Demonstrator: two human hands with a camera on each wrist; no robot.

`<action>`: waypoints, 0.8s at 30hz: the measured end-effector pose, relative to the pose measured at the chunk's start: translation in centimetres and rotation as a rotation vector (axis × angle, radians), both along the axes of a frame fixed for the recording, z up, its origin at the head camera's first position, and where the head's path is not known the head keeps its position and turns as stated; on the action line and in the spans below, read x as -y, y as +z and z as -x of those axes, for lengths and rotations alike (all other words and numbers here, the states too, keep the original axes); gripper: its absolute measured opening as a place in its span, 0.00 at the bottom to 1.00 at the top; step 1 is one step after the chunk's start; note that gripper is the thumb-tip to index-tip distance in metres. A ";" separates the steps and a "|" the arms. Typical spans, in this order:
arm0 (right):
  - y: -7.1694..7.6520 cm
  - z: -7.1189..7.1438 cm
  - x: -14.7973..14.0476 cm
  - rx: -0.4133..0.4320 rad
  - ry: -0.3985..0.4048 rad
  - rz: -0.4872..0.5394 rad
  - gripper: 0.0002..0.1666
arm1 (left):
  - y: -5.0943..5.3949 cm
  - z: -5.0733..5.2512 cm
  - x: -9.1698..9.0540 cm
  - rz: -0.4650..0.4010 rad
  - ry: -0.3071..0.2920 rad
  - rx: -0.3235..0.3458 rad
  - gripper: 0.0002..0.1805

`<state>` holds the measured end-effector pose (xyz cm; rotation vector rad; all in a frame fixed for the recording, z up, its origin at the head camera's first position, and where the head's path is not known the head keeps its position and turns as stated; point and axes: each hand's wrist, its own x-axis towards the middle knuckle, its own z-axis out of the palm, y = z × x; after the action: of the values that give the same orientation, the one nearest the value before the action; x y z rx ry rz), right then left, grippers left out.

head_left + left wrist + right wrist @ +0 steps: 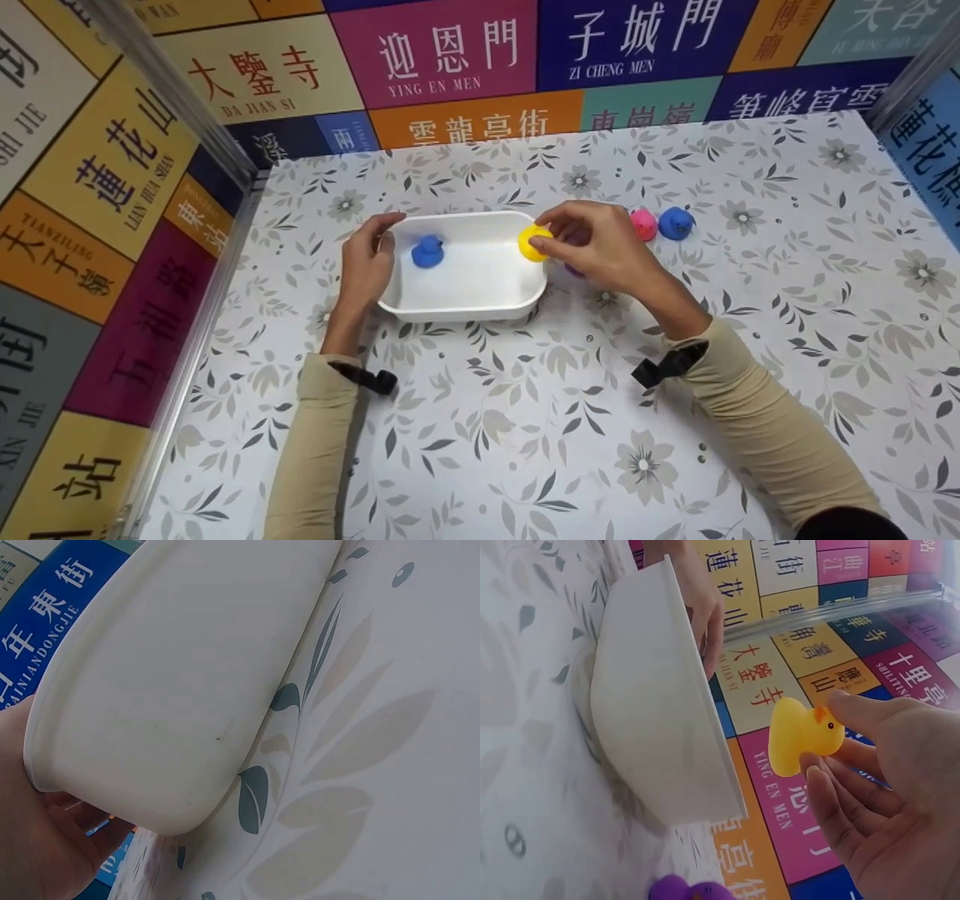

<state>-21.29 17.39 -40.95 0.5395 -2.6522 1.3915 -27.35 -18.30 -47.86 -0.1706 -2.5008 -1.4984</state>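
A white rectangular tub [469,304] stands on the table, with one blue rubber duck [428,252] inside near its left end. My left hand [367,259] grips the tub's left end; in the left wrist view its fingers [82,836] curl below the rim. At the opposite end, my right hand [600,244] pinches a yellow rubber duck [802,736] between thumb and fingertips, above the tub's right rim. Beneath that hand a purple duck [686,889] is partly hidden. Just beyond it are a pink duck [643,224], partly covered by the hand, and another blue duck [676,223].
A white cloth [480,442] printed with grey leaves and flowers covers the table. Colourful panels with Chinese lettering [450,56] stand along the back and left side, and another panel [926,150] is at the right.
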 end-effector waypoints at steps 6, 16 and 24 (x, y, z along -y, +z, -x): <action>-1.0 -0.6 -2.3 -0.057 -0.025 -0.017 0.18 | -0.2 0.0 -0.2 -0.004 -0.004 0.000 0.20; -1.3 -1.6 -5.8 -0.167 -0.076 -0.105 0.16 | -0.1 -0.1 0.0 -0.007 -0.013 -0.003 0.19; -1.7 -2.0 -8.7 -0.166 -0.115 -0.127 0.16 | -0.1 0.0 0.1 0.005 0.002 -0.011 0.20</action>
<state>-19.29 26.07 -42.63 0.4835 -2.6043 1.1024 -27.31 -18.44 -47.99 -0.1762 -2.4955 -1.4866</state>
